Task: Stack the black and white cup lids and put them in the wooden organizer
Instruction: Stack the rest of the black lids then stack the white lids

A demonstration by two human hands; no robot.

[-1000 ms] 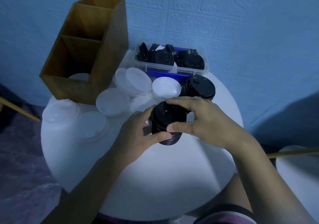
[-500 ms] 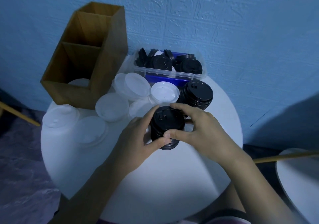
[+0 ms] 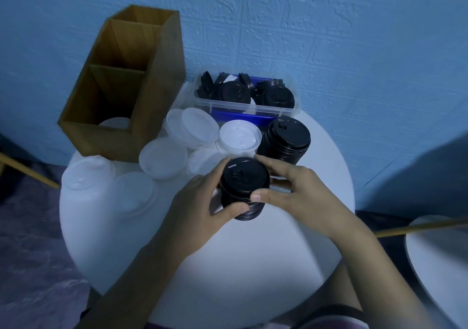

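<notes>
A stack of black lids stands on the round white table, gripped from both sides. My left hand wraps its left side, thumb on the lower rim. My right hand holds the right side and top edge. A second black stack stands just behind. Several white lids lie loose or in low stacks to the left. The wooden organizer stands at the back left, tall, with two compartments; a white lid shows in its front one.
A clear plastic bin with several loose black lids sits at the back against the blue wall. Another white table edge and a wooden stick lie at the right. The near half of the table is bare.
Both hands keep hold of the black stack and have shifted slightly away from me toward the second black stack. The camera view has tilted a little.
</notes>
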